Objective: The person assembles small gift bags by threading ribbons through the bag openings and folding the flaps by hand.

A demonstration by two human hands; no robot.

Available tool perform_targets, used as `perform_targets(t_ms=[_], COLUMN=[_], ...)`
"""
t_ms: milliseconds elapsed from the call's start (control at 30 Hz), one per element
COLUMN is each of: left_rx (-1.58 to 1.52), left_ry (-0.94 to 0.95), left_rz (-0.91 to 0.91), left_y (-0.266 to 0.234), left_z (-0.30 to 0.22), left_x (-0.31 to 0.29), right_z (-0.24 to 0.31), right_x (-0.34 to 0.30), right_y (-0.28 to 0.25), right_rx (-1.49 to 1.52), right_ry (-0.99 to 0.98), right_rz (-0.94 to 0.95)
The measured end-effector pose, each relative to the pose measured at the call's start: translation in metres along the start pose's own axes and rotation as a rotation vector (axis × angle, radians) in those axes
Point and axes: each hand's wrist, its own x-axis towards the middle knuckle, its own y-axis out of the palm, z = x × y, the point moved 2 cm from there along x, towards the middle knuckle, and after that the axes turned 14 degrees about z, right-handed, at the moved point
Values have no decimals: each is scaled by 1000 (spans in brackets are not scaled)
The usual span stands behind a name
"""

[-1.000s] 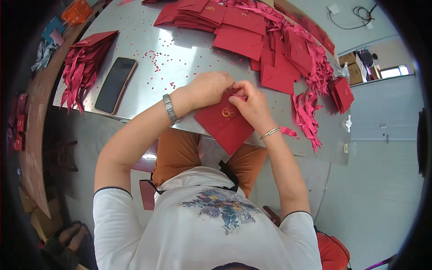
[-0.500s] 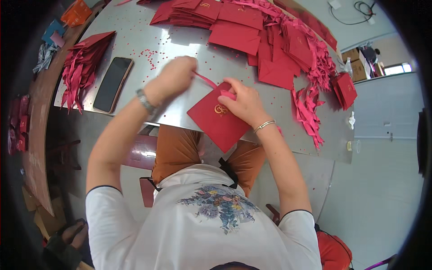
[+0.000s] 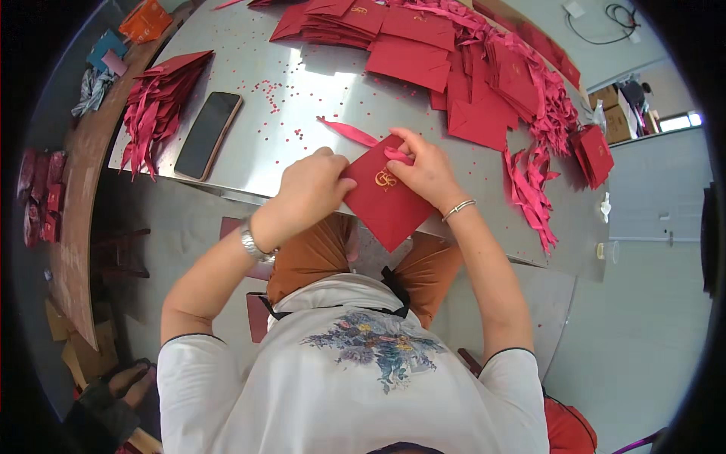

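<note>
A flat red paper bag with a gold emblem (image 3: 389, 208) is held tilted at the table's near edge, one corner pointing down toward my lap. My left hand (image 3: 310, 181) grips its left edge, thumb on the front and the other fingers curled behind. Closed on the upper right edge is my right hand (image 3: 423, 166), thumb on the front face. A pink ribbon (image 3: 348, 132) runs out from the bag's top corner and lies leftward on the table. Another bit of pink ribbon shows by my right thumb.
Left on the metal table (image 3: 249, 163) lie a phone (image 3: 208, 136) and a bundle of ribboned red bags (image 3: 170, 94). Stacked red bags (image 3: 408, 60) cover the far side. Loose-hanging pink ribbons (image 3: 533, 197) and a small red stack (image 3: 592, 155) are at right. Red paper dots are scattered about.
My left hand has let go of the ribbon's end, come down toward me and taken the bag's left edge. The ribbon now lies on the table. My right hand keeps its grip.
</note>
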Motion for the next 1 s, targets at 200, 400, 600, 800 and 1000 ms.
perform_targets(t_ms=[200, 400, 600, 800, 1000], left_rx=[-23, -191, -214, -300, -337], left_ry=[-53, -64, -3, 11, 13], left_rz=[-167, -114, -45, 46, 65], left_y=[5, -11, -6, -9, -13], left_z=[-6, 1, 11, 19, 22], left_x=[14, 43, 69, 76, 77], right_z=[13, 9, 2, 26, 35], right_x=[-14, -92, -164, -161, -134], right_y=[-29, -57, -54, -46, -44], right_rx=[-34, 302, 737, 925, 506], right_ry=[-110, 115, 72, -65, -138], right_rz=[-5, 12, -102, -35, -194])
